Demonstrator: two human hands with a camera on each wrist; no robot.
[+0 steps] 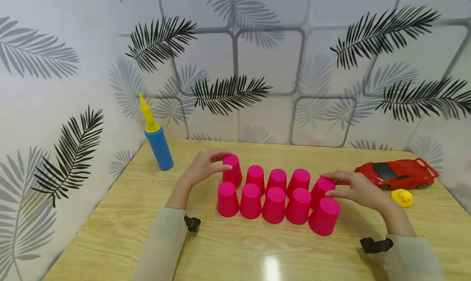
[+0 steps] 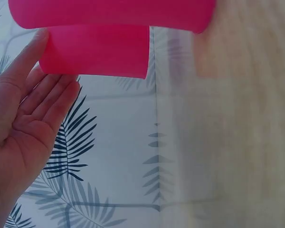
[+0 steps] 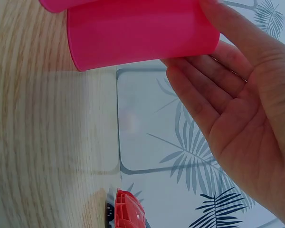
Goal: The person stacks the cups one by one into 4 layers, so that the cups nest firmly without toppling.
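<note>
left hand (image 1: 200, 168) pinches the left-end cup (image 1: 232, 175) and right hand (image 1: 358, 189) the right-end cup (image 1: 321, 189) of the back row of upturned pink cups (image 1: 277, 177) on a table (image 1: 228, 252), fingers (image 2: 61, 100) parted to cup width, the plastic probably light, slippery, best held high.

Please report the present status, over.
Left hand holds left rear cup; right hand holds right rear cup. Ten pink cups, upside down, two rows. Car, duck apparently not in way.

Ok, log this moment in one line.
left hand: grips leftmost back cup | right hand: grips rightmost back cup | front: five upside-down cups
</note>
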